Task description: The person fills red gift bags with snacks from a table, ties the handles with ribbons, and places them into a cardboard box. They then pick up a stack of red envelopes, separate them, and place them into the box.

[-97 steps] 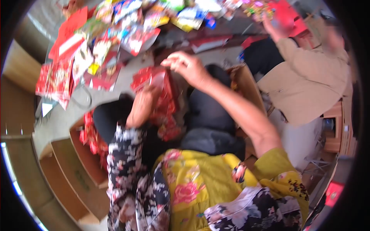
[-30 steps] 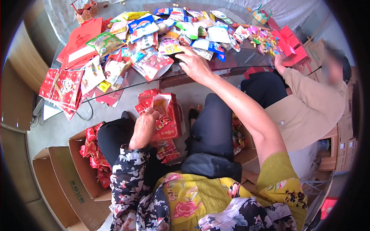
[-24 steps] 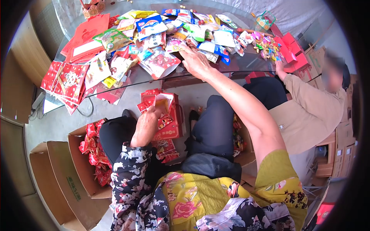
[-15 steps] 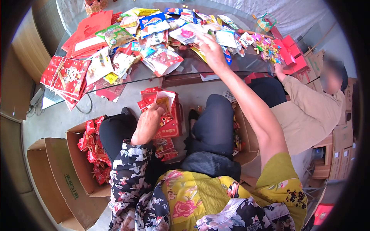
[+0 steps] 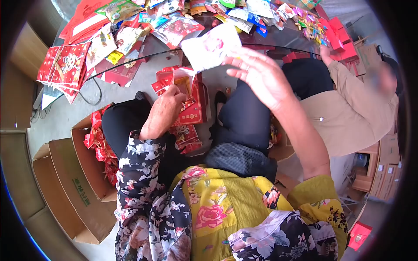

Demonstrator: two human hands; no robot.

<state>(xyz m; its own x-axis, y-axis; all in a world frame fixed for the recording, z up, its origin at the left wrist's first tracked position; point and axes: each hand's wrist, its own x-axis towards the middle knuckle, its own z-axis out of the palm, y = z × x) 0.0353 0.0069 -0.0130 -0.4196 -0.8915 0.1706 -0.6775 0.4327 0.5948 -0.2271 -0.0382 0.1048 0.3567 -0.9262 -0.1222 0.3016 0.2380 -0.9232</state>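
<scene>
In the head view, my right hand grips a white snack packet with a pink flower print by its corner. The packet is in the air at the near edge of the glass table. Lower and to the left, my left hand closes its fingers on the flap side of a red gift box. This box stands open between my knees, with a yellow inside and small packets partly visible in it. More red packets lie just below the box.
Many snack packets, wrapped candies and red gift bags cover the table. A carton of red bundles stands at my left. Another person's beige sleeve and hand are at the right, near red boxes.
My right hand has lifted the white packet off the pile and brought it back toward me, over the table's near edge. My left hand stays at the red box. The view has tilted downward.
</scene>
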